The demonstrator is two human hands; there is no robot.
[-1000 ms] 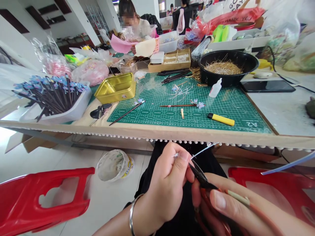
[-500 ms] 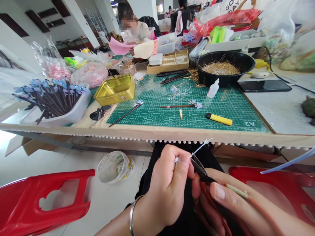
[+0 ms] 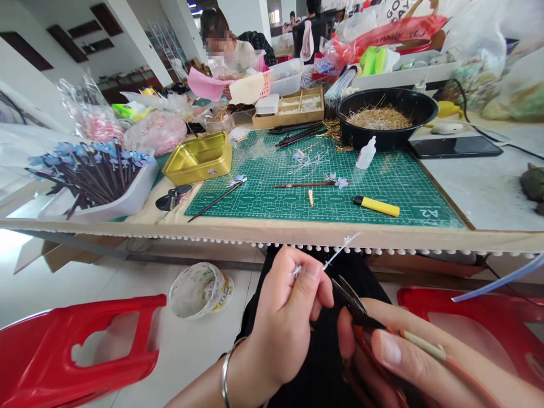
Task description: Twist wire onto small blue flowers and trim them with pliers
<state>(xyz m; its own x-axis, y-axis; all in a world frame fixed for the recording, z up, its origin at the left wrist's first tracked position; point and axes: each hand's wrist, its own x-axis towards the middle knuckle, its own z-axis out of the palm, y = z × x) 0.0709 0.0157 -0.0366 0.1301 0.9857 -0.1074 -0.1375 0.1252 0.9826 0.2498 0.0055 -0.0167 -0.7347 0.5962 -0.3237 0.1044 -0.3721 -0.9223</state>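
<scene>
Over my lap, my left hand point(image 3: 293, 311) pinches a thin pale-blue wire point(image 3: 338, 252) between thumb and forefinger. One end sticks out up to the right, and a small pale bit shows behind the knuckle. My right hand point(image 3: 403, 351) is wrapped round the orange-handled pliers point(image 3: 357, 306), whose dark jaws stand slightly apart beside my left fingertips, not touching the wire. On the green cutting mat point(image 3: 263, 198) beyond lie two dark sticks with blue flowers, a brown hair stick point(image 3: 306, 185) and a darker stick point(image 3: 219, 199), and a gold clip point(image 3: 311, 198).
The mat also holds a yellow utility knife point(image 3: 378, 206), a white squeeze bottle point(image 3: 366, 153) and loose wires. Behind stands a black basin point(image 3: 346, 122) of gold pins. A gold tin point(image 3: 170, 170) and a white tub point(image 3: 144, 181) of flowered sticks are left. A bucket point(image 3: 216, 297) stands below.
The pliers have moved right and down, away from my left fingers, and their jaws have come apart. My left hand has shifted slightly left with the wire.
</scene>
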